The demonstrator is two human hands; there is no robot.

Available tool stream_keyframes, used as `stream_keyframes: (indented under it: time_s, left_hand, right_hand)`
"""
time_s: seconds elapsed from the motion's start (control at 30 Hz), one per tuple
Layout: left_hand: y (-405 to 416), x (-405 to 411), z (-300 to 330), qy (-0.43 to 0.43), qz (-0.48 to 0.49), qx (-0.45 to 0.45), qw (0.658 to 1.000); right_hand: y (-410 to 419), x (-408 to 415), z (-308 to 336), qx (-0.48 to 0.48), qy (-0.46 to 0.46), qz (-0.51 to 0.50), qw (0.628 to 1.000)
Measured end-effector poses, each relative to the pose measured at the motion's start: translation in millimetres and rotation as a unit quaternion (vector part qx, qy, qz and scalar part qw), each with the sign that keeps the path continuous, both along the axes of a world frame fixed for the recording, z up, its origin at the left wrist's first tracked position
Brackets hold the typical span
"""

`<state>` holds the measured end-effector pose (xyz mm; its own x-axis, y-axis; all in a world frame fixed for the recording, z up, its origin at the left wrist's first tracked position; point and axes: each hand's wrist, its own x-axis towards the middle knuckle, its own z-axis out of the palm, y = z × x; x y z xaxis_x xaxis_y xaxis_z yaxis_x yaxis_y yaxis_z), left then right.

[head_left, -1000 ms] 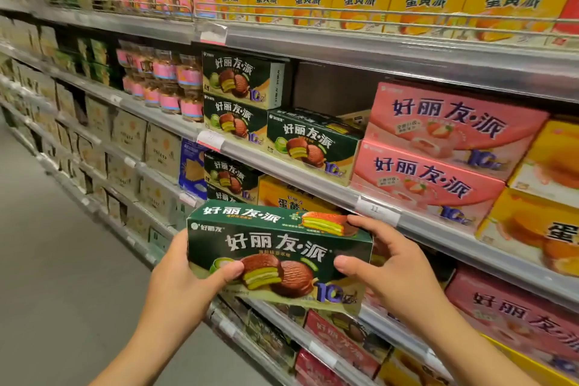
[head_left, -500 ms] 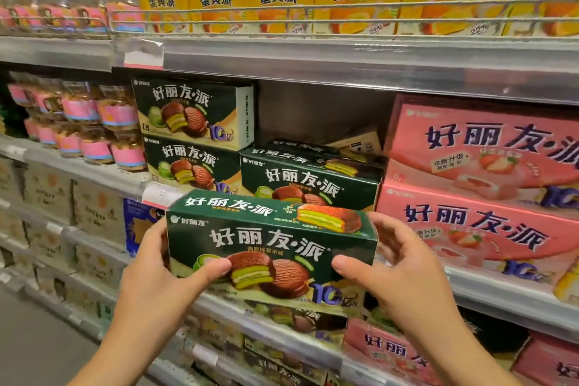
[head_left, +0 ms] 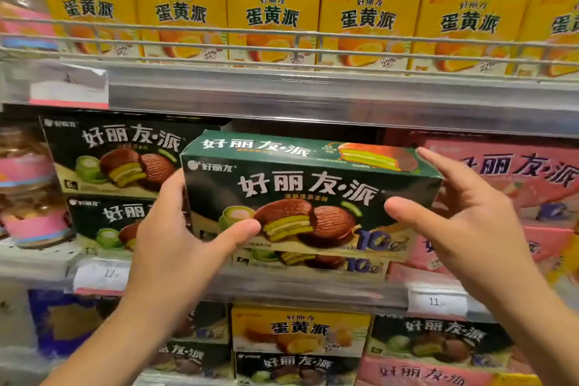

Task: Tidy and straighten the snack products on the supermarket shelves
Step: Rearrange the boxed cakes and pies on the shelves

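Filling most of the view, the middle shelf [head_left: 313,288] sat closer and more head-on than a second before. The dark green pie box [head_left: 310,194] had risen from below that shelf's front edge to level with the stacked green boxes [head_left: 116,160] at its left end, resting atop another green box [head_left: 313,262], pink boxes [head_left: 507,178] rightward. The left hand [head_left: 175,238] still gripped its left end, thumb across the front; the right hand [head_left: 463,216] had loosened, fingers spread, thumb touching the front.
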<state>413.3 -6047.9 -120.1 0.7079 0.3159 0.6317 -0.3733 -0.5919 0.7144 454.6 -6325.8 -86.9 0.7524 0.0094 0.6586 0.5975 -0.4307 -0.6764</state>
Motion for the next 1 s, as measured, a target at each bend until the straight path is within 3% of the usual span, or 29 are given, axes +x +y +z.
stream_keyframes:
  time_s: [0.2,0.47,0.73,0.87,1.0]
  left_hand:
    - [18,33,7,-0.004,-0.043,0.074,0.996]
    - [16,42,11,-0.026,-0.052,0.079,0.995]
    - [11,49,5,-0.011,-0.049,0.144,0.988]
    - [16,52,12,-0.001,0.051,0.270,0.962]
    - [34,50,17,-0.027,0.118,0.360,0.925]
  right_hand:
    - [6,11,15,-0.052,0.014,-0.080,0.995]
    - [6,17,19,-0.086,-0.004,-0.138,0.987]
    - [4,12,10,-0.141,-0.096,-0.177,0.969]
    - [5,17,9,-0.183,-0.116,-0.194,0.957]
    - [14,16,7,-0.289,-0.180,-0.242,0.909]
